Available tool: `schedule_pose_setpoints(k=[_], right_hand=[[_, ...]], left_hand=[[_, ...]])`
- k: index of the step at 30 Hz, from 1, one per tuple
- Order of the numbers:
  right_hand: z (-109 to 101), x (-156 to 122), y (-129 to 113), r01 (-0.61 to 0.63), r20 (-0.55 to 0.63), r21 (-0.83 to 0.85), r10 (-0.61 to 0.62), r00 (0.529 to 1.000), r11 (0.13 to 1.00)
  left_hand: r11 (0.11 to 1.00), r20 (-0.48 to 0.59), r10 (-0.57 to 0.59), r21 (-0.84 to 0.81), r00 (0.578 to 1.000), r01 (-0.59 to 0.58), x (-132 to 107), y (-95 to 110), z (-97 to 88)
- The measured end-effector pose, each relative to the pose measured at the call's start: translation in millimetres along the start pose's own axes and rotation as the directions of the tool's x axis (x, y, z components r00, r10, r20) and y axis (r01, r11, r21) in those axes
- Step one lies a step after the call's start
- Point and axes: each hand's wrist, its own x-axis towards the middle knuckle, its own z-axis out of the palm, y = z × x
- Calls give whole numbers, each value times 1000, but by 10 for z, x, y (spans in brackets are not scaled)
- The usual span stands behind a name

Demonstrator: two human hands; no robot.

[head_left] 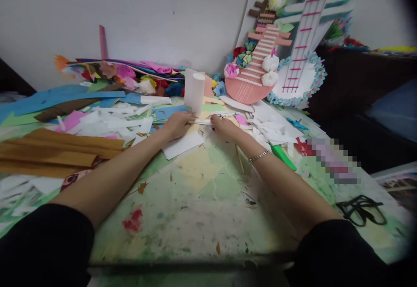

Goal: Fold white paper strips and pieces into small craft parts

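Just in front of the white paper tube [194,90], the left hand [177,124] and the right hand [224,127] meet knuckles-up, each with its fingers closed in a pinch on one end of a thin white paper stick [202,122] that lies level between them, low over the table [195,191]. A loose white sheet [182,144] lies just nearer than the tube, partly under the left hand. The only broad bare stretch is the paint-stained top nearer still, between the two forearms and down to the table's near edge. Left of the tube, folded brown paper [58,150] and white scraps crowd the surface, and a heap of coloured paper flowers [130,74] banks up against the wall behind it. Right of the tube, a pink paper lute [257,78] and a white one [301,61] lean on the wall. The table's right edge runs diagonally past a green handle [282,156] and black scissors [360,209], which sit close to the drop. A pixelated patch [332,161] beside the green handle cannot be read.
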Motion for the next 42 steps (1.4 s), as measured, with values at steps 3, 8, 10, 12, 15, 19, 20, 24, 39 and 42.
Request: schedule_pose_setpoints(k=[3,8,10,12,15,19,20,24,39,42], right_hand=[[-125,-173,-34,34,-43,78,-30,999,996],[-242,-652,-283,61,-101,299,-32,994,952],[-222,-824,-422,76,-103,357,-41,994,931],[-170,-949,-536,88,-107,404,-48,993,911],[-70,-1040,-595,130,-100,402,-98,990,906],[43,-1046,-482,176,-107,364,-146,983,915],[63,-1041,-442,173,-107,359,-143,984,917],[102,-1036,-346,162,-116,345,-129,985,925],[47,-1102,-576,415,-448,316,-252,858,853],[59,-1113,-663,482,-553,281,-270,788,830]], left_hand=[[995,19,-90,46,996,89,-157,84,-180],[969,148,-212,157,966,189,-597,216,-294],[954,155,-259,193,953,228,-737,236,-311],[936,208,-335,183,919,300,-818,242,-346],[901,342,-429,94,836,424,-846,243,-436],[881,356,-457,58,815,469,-839,240,-542],[877,344,-466,56,815,477,-845,236,-555],[886,291,-454,53,842,460,-893,211,-573],[-24,508,-515,-814,691,580,-899,648,-507],[-86,578,-405,-795,708,600,-923,757,-486]])
